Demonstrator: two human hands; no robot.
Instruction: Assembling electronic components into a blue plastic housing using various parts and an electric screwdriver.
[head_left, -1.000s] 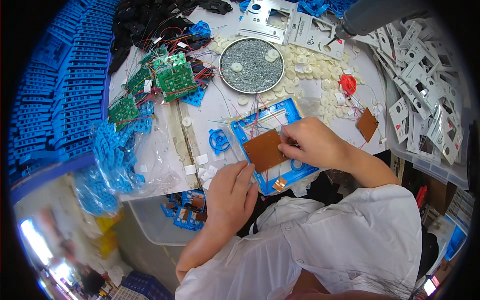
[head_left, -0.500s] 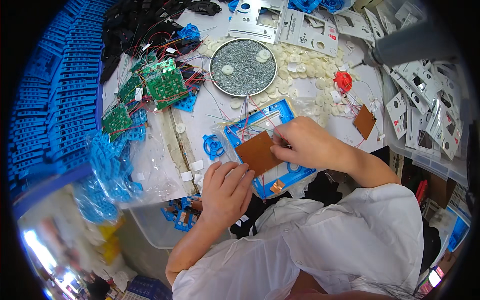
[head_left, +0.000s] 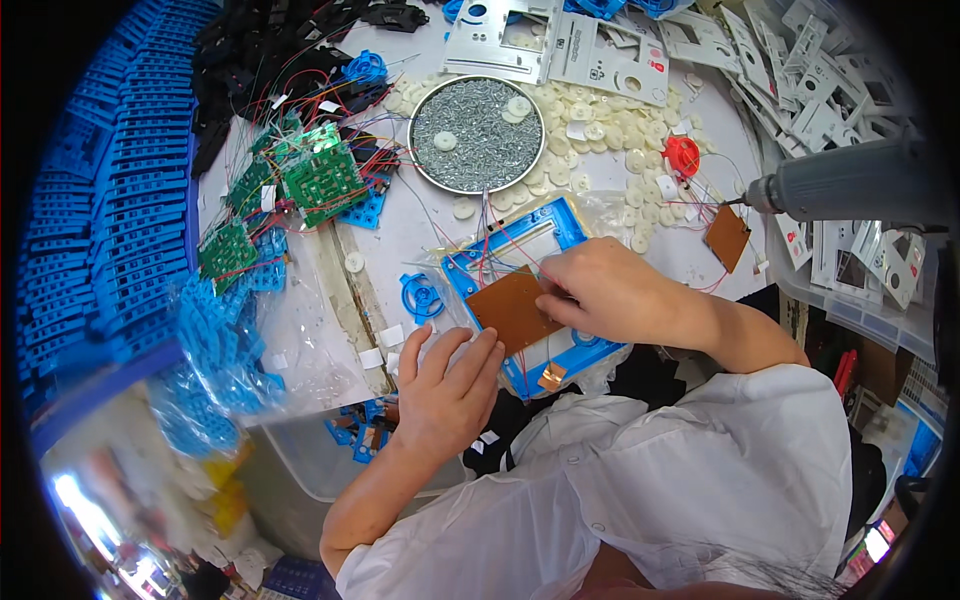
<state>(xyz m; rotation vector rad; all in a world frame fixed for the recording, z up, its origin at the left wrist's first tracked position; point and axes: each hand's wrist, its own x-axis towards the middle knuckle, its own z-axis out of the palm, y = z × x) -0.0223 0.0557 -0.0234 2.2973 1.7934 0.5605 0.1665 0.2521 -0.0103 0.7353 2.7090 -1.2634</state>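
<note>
A brown circuit board (head_left: 512, 308) lies tilted over a blue plastic frame (head_left: 590, 352), with thin red and dark wires running beside it. My right hand (head_left: 618, 295) is closed at the board's right edge, thumb and forefinger pinched together there. The fingertips of my left hand (head_left: 448, 388) rest by the board's lower left edge, the fingers stretched and slightly spread. A copper-coloured piece (head_left: 551, 376) sits on the near end of the frame. Under the frame a clear plastic bag (head_left: 600, 212) shows.
A round tray of screws (head_left: 478, 172) stands beyond the frame, among cream plastic discs (head_left: 590, 130). Green circuit boards (head_left: 322, 185) with wires lie left. A grey power screwdriver (head_left: 850, 180) juts in from the right, near white panels (head_left: 885, 255). Blue parts (head_left: 140, 200) are stacked far left.
The grey screwdriver has come lower on the right side. The view has shifted a little. Both hands stay at the board, with the left fingers slightly more spread.
</note>
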